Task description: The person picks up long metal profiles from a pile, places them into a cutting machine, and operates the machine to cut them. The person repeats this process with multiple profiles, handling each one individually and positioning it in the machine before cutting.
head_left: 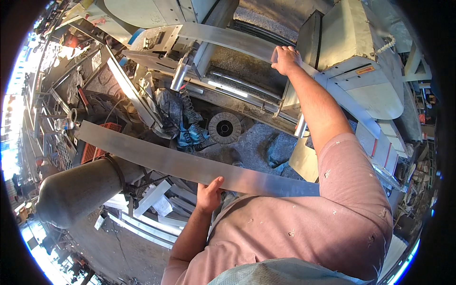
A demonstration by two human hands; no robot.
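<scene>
My left hand [209,194] is closed on the lower edge of a long flat metal strip [156,159], with the thumb up over its face. The strip runs from the left across the front of my body, and its right end lies against my shirt. My right arm reaches out ahead to a second long metal profile [228,39], which lies across the machine [354,52]. My right hand [286,59] is closed over this profile, fingers over its far edge. Part of the profile behind my right forearm is hidden.
A clamp cylinder [179,76] stands up from the machine's left side, above a coiled hose [190,111]. A round ribbed disc [224,128] sits below the machine's rails. A large grey tank [85,190] lies at the left, near metal offcuts [152,197] and a red crate [97,142].
</scene>
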